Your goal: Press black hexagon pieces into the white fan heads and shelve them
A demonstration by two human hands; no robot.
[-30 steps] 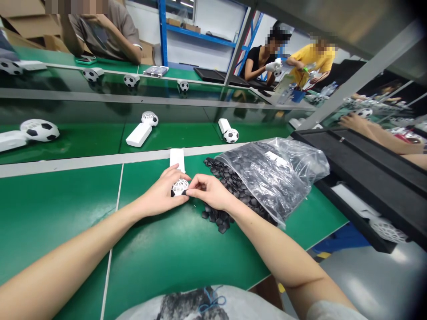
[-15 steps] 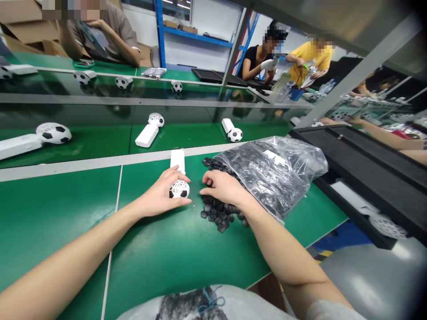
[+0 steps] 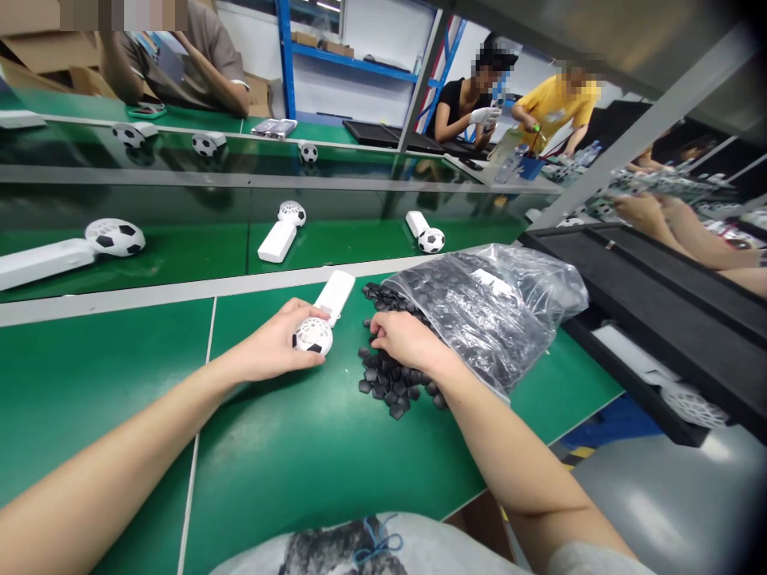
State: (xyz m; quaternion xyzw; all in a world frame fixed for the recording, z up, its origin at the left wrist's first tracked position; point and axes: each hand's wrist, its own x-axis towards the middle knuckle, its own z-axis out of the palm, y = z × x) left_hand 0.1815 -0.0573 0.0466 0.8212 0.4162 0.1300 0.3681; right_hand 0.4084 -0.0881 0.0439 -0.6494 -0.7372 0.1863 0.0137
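Observation:
My left hand (image 3: 286,339) is wrapped round the ball-shaped head of a white handheld fan (image 3: 312,336), patterned like a football with black pentagons and an open grille. The fan's white handle points up and to the right on the green table. My right hand (image 3: 403,339) is closed, thumb and fingers pinched together, over a heap of small black pentagon pieces (image 3: 392,387). Whether a piece is between those fingertips is hidden. Beside this hand lies a clear plastic bag (image 3: 497,307) full of more black pieces.
Several similar fans, including one fan (image 3: 281,231), lie on the green conveyor (image 3: 353,231) beyond the white edge strip. Black trays (image 3: 647,279) stand at the right, a white fan part (image 3: 689,403) below them. Co-workers sit across the line; a co-worker's hands (image 3: 653,212) reach in at right.
My left hand has shifted slightly left and turned the fan, so its handle leans right. My right hand has moved slightly right over the pieces. Fans on the near conveyor have moved right, those behind left.

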